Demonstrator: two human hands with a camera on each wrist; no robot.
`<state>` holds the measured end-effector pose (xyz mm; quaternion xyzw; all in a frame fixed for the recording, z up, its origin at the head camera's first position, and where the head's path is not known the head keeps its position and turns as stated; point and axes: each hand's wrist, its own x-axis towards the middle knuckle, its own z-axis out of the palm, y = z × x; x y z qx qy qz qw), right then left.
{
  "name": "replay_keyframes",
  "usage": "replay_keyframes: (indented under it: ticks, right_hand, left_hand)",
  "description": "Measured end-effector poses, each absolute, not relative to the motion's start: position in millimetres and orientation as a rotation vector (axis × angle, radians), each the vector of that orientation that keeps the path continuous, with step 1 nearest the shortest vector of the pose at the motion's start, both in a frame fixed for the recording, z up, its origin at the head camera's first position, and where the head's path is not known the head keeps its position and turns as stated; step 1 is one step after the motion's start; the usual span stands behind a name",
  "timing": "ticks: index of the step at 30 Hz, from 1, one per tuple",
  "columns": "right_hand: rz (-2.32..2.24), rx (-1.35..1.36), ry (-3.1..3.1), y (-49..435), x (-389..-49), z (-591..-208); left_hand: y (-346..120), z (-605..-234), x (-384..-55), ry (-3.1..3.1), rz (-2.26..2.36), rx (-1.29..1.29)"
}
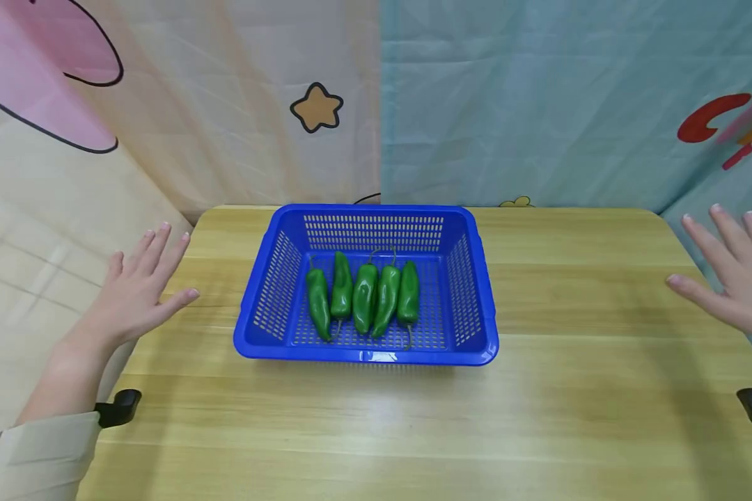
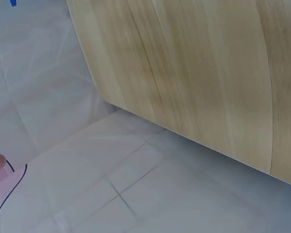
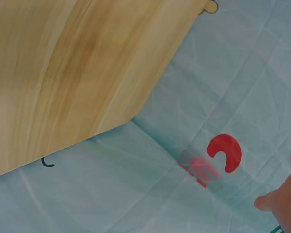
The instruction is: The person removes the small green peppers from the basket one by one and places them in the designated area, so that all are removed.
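Five green peppers (image 1: 365, 296) lie side by side inside a blue mesh basket (image 1: 366, 355) on a wooden surface (image 1: 570, 417). The left hand (image 1: 139, 289) and right hand (image 1: 742, 278), well apart on either side, are both spread wide. The head view cuts off part of the right hand; the wrist views catch only slivers of each.

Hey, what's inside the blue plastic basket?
Five green peppers lie side by side inside the blue plastic basket. What lies directly beneath them is covered; around them, the slotted bottom shows.
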<state>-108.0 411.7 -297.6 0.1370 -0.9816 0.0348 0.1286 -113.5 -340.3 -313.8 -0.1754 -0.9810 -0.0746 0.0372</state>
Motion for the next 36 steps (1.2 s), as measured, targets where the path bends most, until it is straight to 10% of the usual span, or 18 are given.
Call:
replay_keyframes:
  ticks: [13,36]
  right_hand:
    - [0.618,0.428,-2.917,368.1,-121.1,-277.2]
    - [1.569,0.5,-3.122,255.0,-170.1,-257.6]
  left_hand:
    - [-315.5,-311.9,-120.8,-3.103,-1.378,-0.546]
    - [-278.1,-333.0,-150.7,-2.928,-2.077,-0.261]
